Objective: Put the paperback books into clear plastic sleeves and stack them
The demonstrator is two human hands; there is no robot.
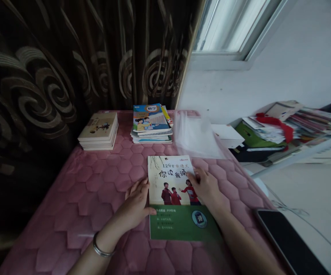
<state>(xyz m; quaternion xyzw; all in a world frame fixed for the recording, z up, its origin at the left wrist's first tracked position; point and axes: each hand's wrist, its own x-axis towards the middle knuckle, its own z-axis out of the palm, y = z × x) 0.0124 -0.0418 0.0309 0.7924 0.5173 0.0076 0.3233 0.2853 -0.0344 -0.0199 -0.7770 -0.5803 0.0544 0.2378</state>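
A book (171,217) with a cream upper cover and a green lower part lies face up on the pink quilted surface in front of me. My left hand (138,204) holds its left edge, thumb over the cover and fingers along the side. At the upper right edge, my right hand (207,187) grips the same book, with the thumb on the cover and the other fingers curled by the edge. A silver bangle (99,246) circles my left wrist.
Behind the book stand a stack of cream books (98,131), a stack of textbooks (150,120) and clear plastic covers (195,135). A dark phone (289,240) is at the right edge. Papers (265,130) are piled beyond. A patterned curtain (110,57) hangs at the back.
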